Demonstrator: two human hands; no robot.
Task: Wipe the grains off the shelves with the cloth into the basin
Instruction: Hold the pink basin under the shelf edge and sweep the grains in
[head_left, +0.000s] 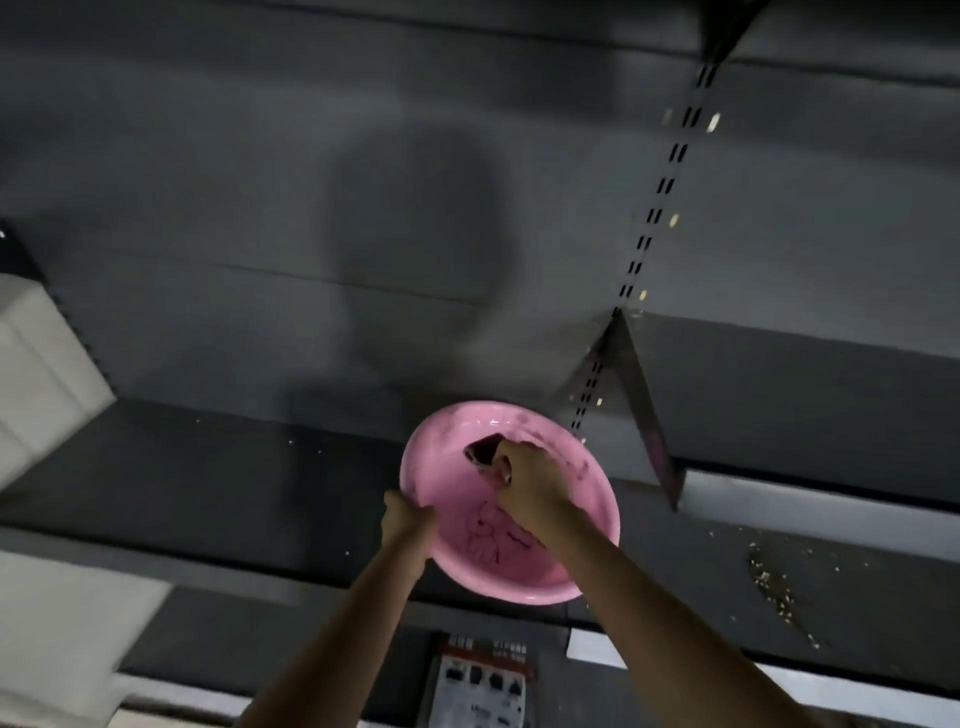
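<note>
The fingers of the right hand (524, 480) are curled tight around a dark, bunched cloth (482, 450), which pokes out past the knuckles toward the far side. Hand and cloth sit inside the pink basin (452, 483), over its far half; whether the cloth touches the basin's inner wall cannot be told. The left hand (408, 525) grips the basin's near-left rim, fingers wrapped over the edge, and holds the basin tilted so that its inside faces the camera.

Inside the basin, a dark line drawing marks the bottom near the right wrist. A few faint smudges show on the far inner wall; the blur does not let loose grains be made out in it.

The basin is held at the front edge of a dark shelf (208, 467). On that shelf, left of the basin, a few pale specks lie scattered. To the right, beyond a slanted shelf bracket (644, 410), a denser patch of grains (774, 587) lies on the neighbouring shelf surface, well apart from the basin. A slotted upright (670, 171) runs up the grey back panel from the bracket. At the far left stands a white box (41, 364). Below the basin, near the bottom edge, a printed label (480, 686) is fixed to the lower shelving.
</note>
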